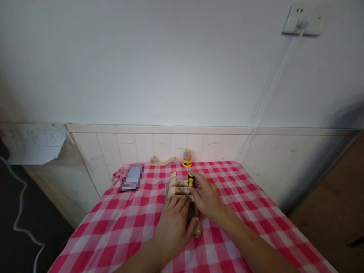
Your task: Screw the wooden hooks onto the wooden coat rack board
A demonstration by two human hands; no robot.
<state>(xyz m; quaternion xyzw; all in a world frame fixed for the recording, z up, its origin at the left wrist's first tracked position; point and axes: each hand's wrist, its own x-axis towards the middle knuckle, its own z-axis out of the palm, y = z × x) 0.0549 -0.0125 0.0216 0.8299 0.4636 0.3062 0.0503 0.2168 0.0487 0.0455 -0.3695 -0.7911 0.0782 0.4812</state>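
Small screwdriver (191,179), upright, in right hand (209,197)

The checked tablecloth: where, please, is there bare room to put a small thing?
The tablecloth is bare right of the right hand, out to the edge, and between the phone and the left forearm. The middle is crowded: left hand, wooden piece and yellow-black screwdriver, small dark bits beside, yellow container behind.
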